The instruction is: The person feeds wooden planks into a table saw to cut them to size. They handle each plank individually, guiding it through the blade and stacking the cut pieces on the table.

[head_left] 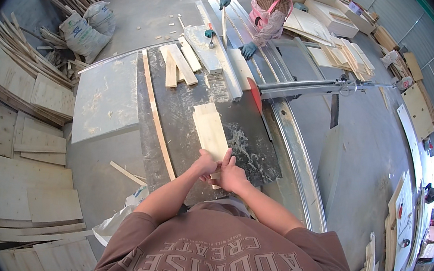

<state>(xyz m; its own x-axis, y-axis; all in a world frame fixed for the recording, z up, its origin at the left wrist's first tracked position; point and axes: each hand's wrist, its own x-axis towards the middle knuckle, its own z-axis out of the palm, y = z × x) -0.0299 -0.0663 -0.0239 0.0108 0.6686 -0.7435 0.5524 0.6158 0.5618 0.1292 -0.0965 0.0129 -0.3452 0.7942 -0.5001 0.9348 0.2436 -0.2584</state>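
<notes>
A small stack of pale wooden boards [210, 131] lies lengthwise near the front of the dark saw table [247, 156], the pieces slightly offset at the far end. My left hand [205, 166] grips the near end of the stack from the left, thumb on top. On the right side of that same end, my right hand [231, 173] is closed round the boards, its thumb pointing away from me. Parts of the fingers on both hands are hidden under or behind the wood. Beyond the boards, to the right, stands a red blade guard [255, 95].
Across the table a person in a pink apron [263, 14] and blue gloves holds a wooden strip. A metal fence [214, 53] and loose boards [178, 66] lie ahead. A long thin strip [155, 113] runs along the left. Plywood sheets [34, 191] and filled sacks [85, 36] stand farther left.
</notes>
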